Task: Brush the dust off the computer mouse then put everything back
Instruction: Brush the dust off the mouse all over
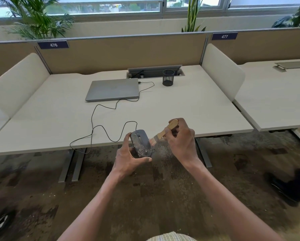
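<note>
The left hand point(128, 159) is cradling the wired mouse point(141, 143) off the desk edge, while the right hand point(180, 138) is pinching the wooden brush point(165, 132), bristles touching its side. Pale dust is showing on the shell, so brushing looks unfinished; putting everything back remains.

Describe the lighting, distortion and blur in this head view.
Head view: soft daylight from the windows, faint shadows, no glare on the closed laptop; wide-angle bending curves the desk edges; brush bristles slightly blurred against the dusty mouse; the frame's bottom corners smear.
</note>
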The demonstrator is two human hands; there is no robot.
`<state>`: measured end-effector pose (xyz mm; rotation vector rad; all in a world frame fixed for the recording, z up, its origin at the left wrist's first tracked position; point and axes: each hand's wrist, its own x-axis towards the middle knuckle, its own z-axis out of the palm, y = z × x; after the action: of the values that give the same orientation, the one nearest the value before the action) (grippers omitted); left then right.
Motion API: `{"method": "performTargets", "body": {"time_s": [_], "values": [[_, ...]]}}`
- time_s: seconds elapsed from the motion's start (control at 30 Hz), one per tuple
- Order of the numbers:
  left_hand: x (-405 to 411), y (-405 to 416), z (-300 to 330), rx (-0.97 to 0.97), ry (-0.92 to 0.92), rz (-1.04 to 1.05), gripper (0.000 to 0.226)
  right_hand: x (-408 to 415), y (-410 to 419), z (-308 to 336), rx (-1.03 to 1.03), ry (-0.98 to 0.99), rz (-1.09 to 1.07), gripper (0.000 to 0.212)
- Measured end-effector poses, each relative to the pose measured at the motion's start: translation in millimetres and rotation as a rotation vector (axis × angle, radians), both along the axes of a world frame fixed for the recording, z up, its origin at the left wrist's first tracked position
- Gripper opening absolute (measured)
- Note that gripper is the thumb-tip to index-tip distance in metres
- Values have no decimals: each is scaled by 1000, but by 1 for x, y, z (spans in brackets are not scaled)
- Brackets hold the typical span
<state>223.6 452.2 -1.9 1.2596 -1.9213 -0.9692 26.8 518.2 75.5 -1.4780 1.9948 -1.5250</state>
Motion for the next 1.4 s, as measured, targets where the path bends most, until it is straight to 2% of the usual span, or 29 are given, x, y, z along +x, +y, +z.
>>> {"method": "performTargets", "body": {"time_s": [0.23, 0.4, 0.6, 0.9, 1.1, 1.4], "values": [[2, 1, 5, 31, 19, -13, 127, -7, -2, -5, 30, -31, -2, 23], [1, 0, 6, 44, 21, -31, 127, -11, -6, -7, -58, -40, 73, 21], [-2, 2, 8, 43, 44, -63, 124, -13, -16, -14, -132, -194, 141, 24], [-2, 1, 8, 25, -12, -65, 127, -22, -14, -15, -63, -320, 243, 41], [0, 1, 10, 30, -26, -45, 128, -33, -3, -11, 13, -331, 324, 30], [1, -3, 16, 25, -3, -21, 126, -38, 3, -8, 66, -285, 353, 40]]}}
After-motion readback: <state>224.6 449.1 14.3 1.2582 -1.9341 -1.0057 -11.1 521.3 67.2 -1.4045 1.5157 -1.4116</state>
